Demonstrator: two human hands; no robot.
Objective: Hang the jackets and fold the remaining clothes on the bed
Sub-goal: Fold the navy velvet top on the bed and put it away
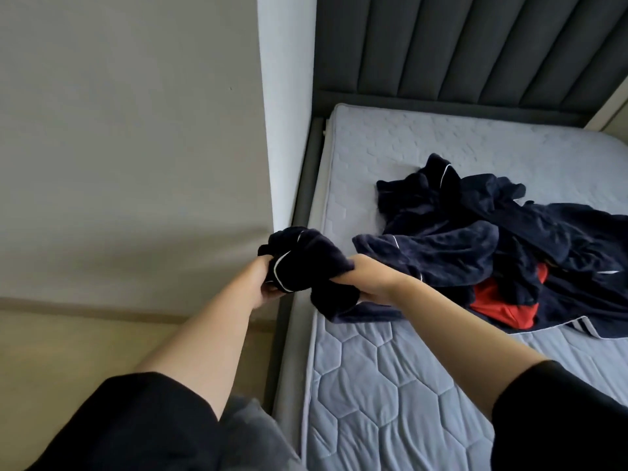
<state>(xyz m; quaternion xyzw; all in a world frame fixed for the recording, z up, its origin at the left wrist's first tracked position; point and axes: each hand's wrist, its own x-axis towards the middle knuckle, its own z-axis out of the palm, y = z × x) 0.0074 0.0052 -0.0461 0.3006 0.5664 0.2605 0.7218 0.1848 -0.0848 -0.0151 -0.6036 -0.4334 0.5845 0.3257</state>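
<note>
I note both hands closed on one bunched navy garment with white piping. My left hand grips its left end and my right hand clutches the other, fingers curled into the cloth. The garment hangs over the near side edge of the mattress, its lower end touching the quilted surface. Just beyond lies a pile of dark clothes with a red garment showing beneath. A padded grey headboard stands behind.
</note>
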